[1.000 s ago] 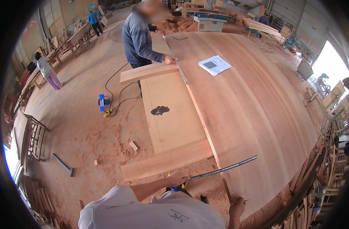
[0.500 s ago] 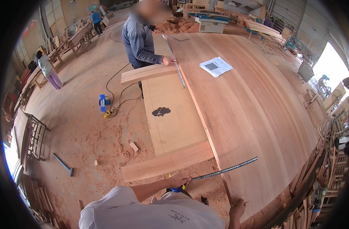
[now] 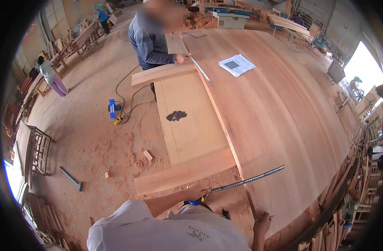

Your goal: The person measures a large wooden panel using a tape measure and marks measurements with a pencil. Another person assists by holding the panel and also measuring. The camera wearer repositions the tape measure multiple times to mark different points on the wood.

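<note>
My left hand point(image 3: 196, 191) is closed round a blue and yellow tape measure point(image 3: 195, 201), low in front of my body. Its metal blade point(image 3: 252, 180) reaches out to the right, over the near left edge of a wide wooden panel point(image 3: 279, 125). At the panel's near corner, my right hand point(image 3: 262, 221) is closed, with a thin pencil-like stick point(image 3: 272, 216) poking out from the fingers. Across from me, a co-worker in a striped top has a hand point(image 3: 182, 57) on a long metal strip point(image 3: 201, 69) at the panel's far left edge.
Printed papers point(image 3: 237, 65) lie on the panel. Beside it, wooden boards point(image 3: 185, 171) rest on a yellowish sheet point(image 3: 189, 98). A blue power tool point(image 3: 112, 108) with a cord, a hammer-like tool point(image 3: 72, 179) and wood offcuts point(image 3: 148, 155) are on the shavings-strewn floor. Timber stacks point(image 3: 350, 209) line the right.
The co-worker's metal strip has swung so its near end now lies over the panel's edge. My hands and the tape measure keep nearly the same place; the view has shifted slightly.
</note>
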Demonstrator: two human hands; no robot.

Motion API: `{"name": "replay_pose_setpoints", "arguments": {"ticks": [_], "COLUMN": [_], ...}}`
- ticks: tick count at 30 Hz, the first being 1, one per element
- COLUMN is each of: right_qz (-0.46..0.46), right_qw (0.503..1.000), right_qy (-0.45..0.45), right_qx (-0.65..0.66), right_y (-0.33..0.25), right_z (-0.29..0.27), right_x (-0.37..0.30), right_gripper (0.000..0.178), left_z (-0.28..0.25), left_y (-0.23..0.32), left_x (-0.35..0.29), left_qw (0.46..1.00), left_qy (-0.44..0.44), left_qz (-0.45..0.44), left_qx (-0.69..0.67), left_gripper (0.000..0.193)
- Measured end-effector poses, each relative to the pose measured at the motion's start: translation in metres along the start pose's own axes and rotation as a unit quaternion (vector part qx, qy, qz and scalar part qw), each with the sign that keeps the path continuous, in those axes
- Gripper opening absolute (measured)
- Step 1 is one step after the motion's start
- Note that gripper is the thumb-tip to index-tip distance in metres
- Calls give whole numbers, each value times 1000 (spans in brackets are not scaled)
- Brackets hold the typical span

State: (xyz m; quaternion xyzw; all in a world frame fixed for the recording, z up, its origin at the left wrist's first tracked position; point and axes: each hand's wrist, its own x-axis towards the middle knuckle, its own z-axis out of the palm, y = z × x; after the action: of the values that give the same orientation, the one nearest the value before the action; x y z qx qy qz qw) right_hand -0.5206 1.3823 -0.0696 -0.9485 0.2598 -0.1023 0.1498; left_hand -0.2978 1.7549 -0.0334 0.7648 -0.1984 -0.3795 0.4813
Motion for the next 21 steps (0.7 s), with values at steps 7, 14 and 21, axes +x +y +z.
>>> {"name": "replay_pose_setpoints", "arguments": {"ticks": [7, 14, 21], "right_qz": [30, 11, 9], "right_qw": [999, 1000, 1000], "right_qy": [-21, -10, -5], "right_qx": [11, -6, -12], "right_y": [-17, -8, -9], "right_z": [-13, -6, -6], "right_x": [2, 1, 2], "right_gripper": [37, 30, 32], "left_z": [-1, 3, -2], "left_y": [4, -7, -1], "left_x": [1, 4, 6], "left_qw": [1000, 999, 999], "left_qy": [-12, -1, -24], "left_qz": [5, 47, 36], "left_qx": [-1, -24, -16], "left_gripper": [48, 48, 47]}}
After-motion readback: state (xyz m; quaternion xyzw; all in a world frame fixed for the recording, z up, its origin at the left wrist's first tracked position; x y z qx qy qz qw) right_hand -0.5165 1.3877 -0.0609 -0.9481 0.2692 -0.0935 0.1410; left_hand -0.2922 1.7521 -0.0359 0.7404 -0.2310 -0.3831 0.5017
